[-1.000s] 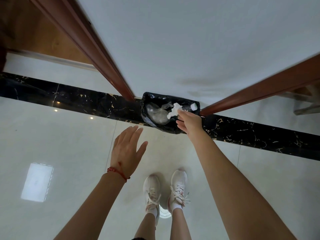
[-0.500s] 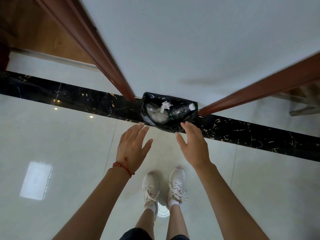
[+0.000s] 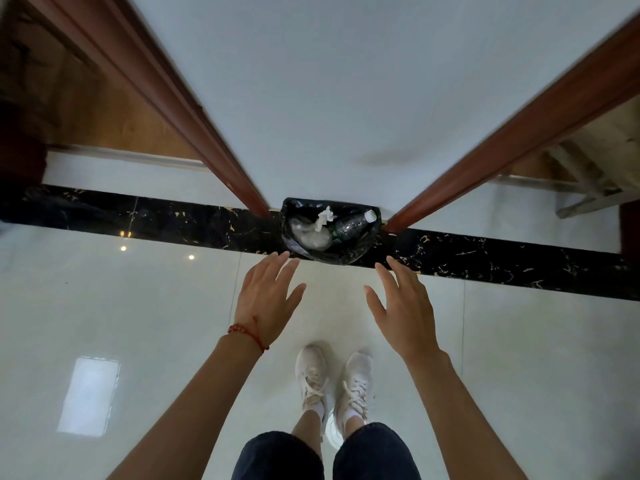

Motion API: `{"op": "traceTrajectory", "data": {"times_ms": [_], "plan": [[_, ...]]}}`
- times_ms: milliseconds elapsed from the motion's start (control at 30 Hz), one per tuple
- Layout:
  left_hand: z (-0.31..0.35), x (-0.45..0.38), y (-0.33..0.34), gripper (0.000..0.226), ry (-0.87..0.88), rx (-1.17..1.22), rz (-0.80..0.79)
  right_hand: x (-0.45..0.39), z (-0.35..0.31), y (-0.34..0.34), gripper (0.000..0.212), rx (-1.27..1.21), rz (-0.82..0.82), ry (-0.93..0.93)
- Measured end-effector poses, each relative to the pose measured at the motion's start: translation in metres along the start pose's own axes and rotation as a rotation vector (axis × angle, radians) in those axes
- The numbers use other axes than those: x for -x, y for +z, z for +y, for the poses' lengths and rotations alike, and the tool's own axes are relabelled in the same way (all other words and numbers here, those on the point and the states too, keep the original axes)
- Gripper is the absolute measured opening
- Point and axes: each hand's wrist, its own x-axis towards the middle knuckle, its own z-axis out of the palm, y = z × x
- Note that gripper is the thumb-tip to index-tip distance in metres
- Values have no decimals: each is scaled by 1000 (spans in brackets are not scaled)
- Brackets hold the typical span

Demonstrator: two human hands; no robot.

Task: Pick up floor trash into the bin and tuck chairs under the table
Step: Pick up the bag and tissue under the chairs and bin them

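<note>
Where a second ago the right hand [image 3: 403, 315] held a crumpled tissue [image 3: 324, 218] over the bin [image 3: 330, 233], that tissue now lies inside the black-lined bin beside a clear plastic bottle [image 3: 351, 225], so this piece of floor trash looks dealt with. Both hands hover empty with fingers spread, just short of the bin; the left hand [image 3: 266, 303] wears a red bracelet. The bottle's label is too small to read; no chairs are clearly in view

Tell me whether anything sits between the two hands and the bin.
Nothing visible does. The left hand and right hand hover open and empty just short of the bin, with only bare floor between. A bottle and tissue lie inside.
</note>
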Motion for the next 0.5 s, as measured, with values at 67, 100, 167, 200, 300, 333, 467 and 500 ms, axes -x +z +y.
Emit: {"op": "traceTrajectory", "data": {"times_ms": [67, 100, 167, 200, 300, 333, 467, 500], "plan": [[9, 8, -10, 44, 5, -7, 18, 10, -1, -10, 38, -14, 18, 18], [14, 12, -14, 43, 9, -11, 28, 15, -1, -15, 38, -21, 27, 27], [25, 20, -22, 43, 23, -16, 49, 26, -3, -24, 38, -32, 43, 37], [30, 25, -26, 43, 30, -19, 55, 31, -4, -29, 37, -38, 49, 39], [47, 41, -36, 44, 46, -28, 60, 47, -8, -45, 37, -55, 57, 50], [53, 47, -40, 43, 60, -34, 61, 54, -10, -50, 37, -59, 62, 50], [78, 76, -55, 42, 142, -78, 66, 87, -13, -77, 38, -59, 85, 31], [84, 83, -58, 41, 152, -90, 66, 96, -12, -83, 38, -64, 92, 35]]}}
